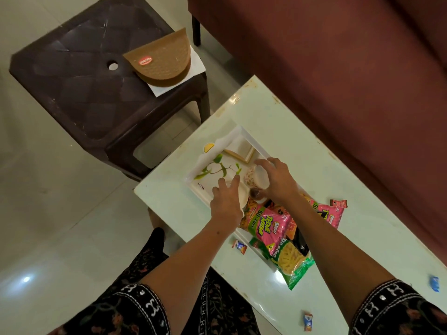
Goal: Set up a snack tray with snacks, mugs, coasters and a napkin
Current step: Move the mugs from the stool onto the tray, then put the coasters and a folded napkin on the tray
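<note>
A white tray (205,175) printed with green leaves is sitting near the middle of the frame, at the corner of a pale glass-topped table (285,131). The person's right hand (275,180) is reaching into the tray just right of centre, fingers curled over a small mug (257,177) with a pale floral pattern and gripping it from above. The left hand (226,200) is lying just left of it, fingers fairly straight and resting on a round white coaster (243,195) at the tray's near edge; whether it is pinching that coaster I cannot tell. A folded cream napkin (242,151) is lying in the tray's upper corner.

Just below the hands, pink snack packets (268,226) and a green one (290,259) are overlapping the tray's lower end. Small wrapped sweets (239,246) are lying scattered on the table toward the lower right of the frame.

In the upper left, a dark brown plastic stool (79,93) is standing on the floor, carrying a brown woven half-round mat (162,61) on a white sheet. A maroon sofa (338,56) is filling the upper right.
</note>
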The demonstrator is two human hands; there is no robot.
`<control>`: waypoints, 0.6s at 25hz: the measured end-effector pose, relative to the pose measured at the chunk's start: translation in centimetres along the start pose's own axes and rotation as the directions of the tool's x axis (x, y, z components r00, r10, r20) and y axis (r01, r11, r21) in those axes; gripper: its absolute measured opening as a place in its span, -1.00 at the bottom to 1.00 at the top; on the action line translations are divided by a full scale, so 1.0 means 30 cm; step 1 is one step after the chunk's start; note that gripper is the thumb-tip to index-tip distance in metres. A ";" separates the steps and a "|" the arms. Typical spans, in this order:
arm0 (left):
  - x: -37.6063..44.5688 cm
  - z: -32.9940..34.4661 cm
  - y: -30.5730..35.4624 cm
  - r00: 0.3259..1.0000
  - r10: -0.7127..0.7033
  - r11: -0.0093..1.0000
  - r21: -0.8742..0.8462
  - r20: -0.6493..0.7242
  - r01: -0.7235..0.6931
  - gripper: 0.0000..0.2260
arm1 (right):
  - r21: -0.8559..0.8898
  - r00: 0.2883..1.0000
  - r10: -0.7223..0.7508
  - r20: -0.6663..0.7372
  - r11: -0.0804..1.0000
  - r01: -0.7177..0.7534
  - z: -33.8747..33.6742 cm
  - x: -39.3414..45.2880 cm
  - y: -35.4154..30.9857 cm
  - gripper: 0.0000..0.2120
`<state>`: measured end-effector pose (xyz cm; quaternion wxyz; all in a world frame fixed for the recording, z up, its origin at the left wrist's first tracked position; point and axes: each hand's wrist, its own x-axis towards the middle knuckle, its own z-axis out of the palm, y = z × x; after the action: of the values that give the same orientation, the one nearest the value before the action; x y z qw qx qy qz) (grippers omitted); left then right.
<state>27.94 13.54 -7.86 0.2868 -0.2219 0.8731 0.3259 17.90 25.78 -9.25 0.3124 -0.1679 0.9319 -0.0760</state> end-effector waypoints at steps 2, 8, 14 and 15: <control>-0.005 -0.018 -0.010 0.999 -0.018 1.000 0.014 0.032 0.017 0.00 | -0.068 0.998 0.063 0.032 0.996 -0.060 -0.013 -0.009 -0.017 -0.09; 0.006 -0.267 -0.155 0.989 0.074 0.961 -0.254 -0.131 -0.106 -0.28 | 0.057 0.966 0.244 -0.084 0.969 -0.240 -0.092 0.002 -0.211 -0.20; 0.189 -0.733 -0.374 0.878 0.017 0.953 -0.259 -0.478 -0.160 -0.67 | 0.661 0.938 0.258 -0.231 0.749 -0.043 -0.214 0.198 -0.640 -0.51; 0.218 -0.792 -0.395 0.873 0.005 0.955 -0.258 -0.488 -0.149 -0.69 | 0.744 0.930 0.304 -0.205 0.666 -0.054 -0.230 0.242 -0.711 -0.55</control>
<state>21.46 -12.50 -2.51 0.0115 -0.3000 0.8683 0.3949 13.93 3.53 -2.57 0.2080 0.0776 0.8737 -0.4328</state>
